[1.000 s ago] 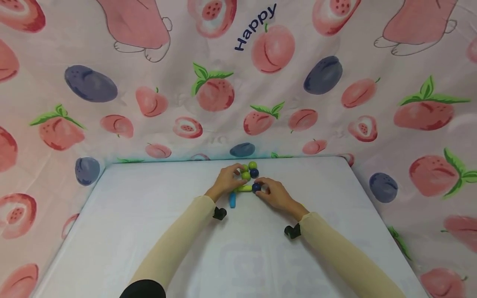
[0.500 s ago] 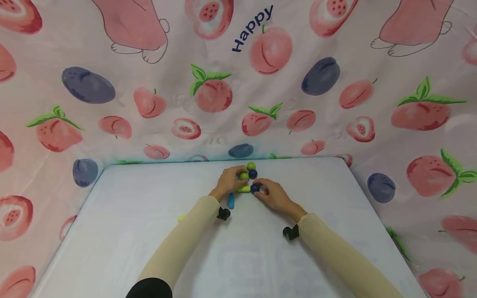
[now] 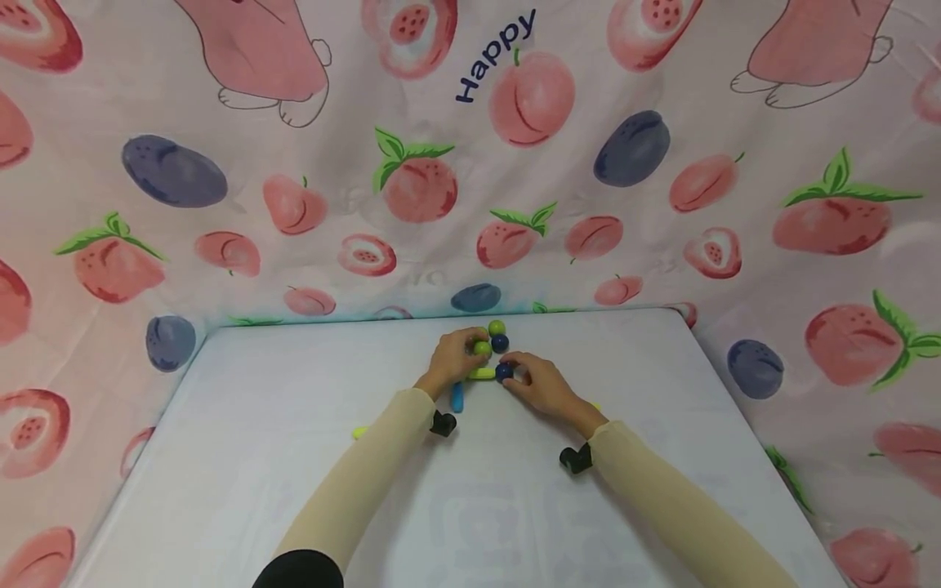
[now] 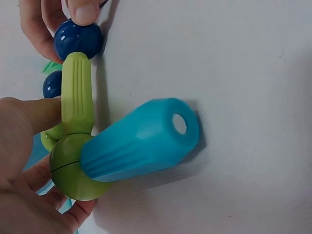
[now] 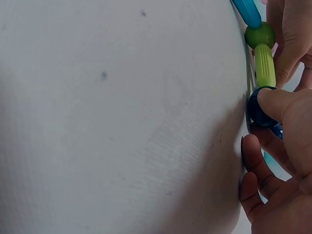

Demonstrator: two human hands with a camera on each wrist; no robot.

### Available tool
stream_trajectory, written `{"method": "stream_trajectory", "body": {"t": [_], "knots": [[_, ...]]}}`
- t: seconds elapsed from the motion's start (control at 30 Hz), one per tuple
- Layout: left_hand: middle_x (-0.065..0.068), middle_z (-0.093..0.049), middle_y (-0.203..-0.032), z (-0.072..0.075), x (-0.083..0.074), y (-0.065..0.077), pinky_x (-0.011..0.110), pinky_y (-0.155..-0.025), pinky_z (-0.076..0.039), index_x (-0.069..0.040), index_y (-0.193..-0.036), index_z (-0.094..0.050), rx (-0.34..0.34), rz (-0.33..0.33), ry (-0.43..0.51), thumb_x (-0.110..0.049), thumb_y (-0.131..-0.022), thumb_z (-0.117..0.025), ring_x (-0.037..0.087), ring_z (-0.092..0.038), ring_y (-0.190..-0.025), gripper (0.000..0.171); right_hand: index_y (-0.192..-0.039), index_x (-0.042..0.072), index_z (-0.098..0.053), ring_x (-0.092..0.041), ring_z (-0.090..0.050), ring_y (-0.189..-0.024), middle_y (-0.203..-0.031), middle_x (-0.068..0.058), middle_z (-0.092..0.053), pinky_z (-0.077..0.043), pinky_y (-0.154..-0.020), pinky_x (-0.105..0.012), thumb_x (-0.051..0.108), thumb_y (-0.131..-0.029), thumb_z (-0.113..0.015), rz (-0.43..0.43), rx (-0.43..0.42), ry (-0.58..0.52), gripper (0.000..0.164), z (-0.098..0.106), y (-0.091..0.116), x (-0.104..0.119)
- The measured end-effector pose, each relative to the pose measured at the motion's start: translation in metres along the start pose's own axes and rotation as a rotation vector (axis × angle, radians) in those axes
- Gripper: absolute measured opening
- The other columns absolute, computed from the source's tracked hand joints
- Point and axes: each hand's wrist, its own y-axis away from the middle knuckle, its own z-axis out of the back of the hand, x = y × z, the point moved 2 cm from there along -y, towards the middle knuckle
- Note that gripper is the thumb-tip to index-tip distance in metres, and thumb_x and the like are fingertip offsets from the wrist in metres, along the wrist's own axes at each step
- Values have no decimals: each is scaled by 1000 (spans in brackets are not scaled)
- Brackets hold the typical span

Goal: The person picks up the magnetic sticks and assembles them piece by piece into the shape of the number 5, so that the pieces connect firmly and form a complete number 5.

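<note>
Both hands work at a small toy of plastic balls and sticks near the table's far edge. My left hand curls round a green ball, its thumb beside the yellow-green stick. A blue stick juts from that ball, its end showing a pale round spot. My right hand pinches the dark blue ball at the yellow-green stick's other end between thumb and fingers. Just beyond the hands lie another dark blue ball and a green ball. The left fingers partly hide the pieces behind.
A yellow-green piece lies beside the left sleeve, and another yellow piece peeks out behind the right wrist. The white table ends at a fruit-print cloth at the back. Each wrist wears a black camera.
The left hand has shifted slightly right and now covers more of the green balls. The yellow-green piece beside the left sleeve has come into view. The right hand keeps its pinch on the dark blue ball.
</note>
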Motion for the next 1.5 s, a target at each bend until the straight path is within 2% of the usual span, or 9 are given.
{"method": "stream_trajectory", "body": {"t": [0.3, 0.67, 0.9, 1.2, 1.5], "knots": [[10, -70, -118, 2, -2, 1, 45, -96, -50, -11, -127, -69, 0, 2, 7, -15, -94, -75, 27, -62, -106, 34, -137, 12, -62, -12, -50, -68, -104, -4, -66, -43, -62, -28, 20, -97, -73, 0, -2, -1, 42, 1, 0, 2], [11, -70, -119, 6, -1, 4, 45, -93, -53, -11, -123, -70, 0, 4, 19, -15, -93, -76, 28, -64, -106, 31, -138, 13, -61, -12, -50, -70, -111, -5, -66, -43, -63, -28, 21, -98, -73, -12, 25, -4, 43, -2, -2, 3], [13, -72, -115, 12, -1, 6, 43, -88, -53, -10, -122, -70, -22, -62, 38, -16, -92, -79, 29, -65, -99, 32, -135, 12, -63, -13, -51, -70, -117, -7, -68, -45, -64, -29, 20, -97, -74, 3, -7, -6, 40, 2, -3, 3], [13, -73, -107, 24, 2, 21, 45, -88, -50, -11, -119, -72, -72, -97, 57, -15, -89, -81, 33, -63, -99, 31, -138, 12, -62, -14, -52, -74, -114, -6, -67, -45, -66, -29, 21, -98, -73, -8, 14, 7, 42, 1, -6, 0], [10, -75, -101, 33, 3, 36, 45, -87, -47, -12, -113, -73, -121, -140, 70, -17, -87, -84, 34, -63, -96, 29, -136, 11, -63, -13, -53, -72, -120, -9, -68, -46, -65, -29, 19, -97, -73, -2, -11, 3, 41, 2, -7, -2]]}}
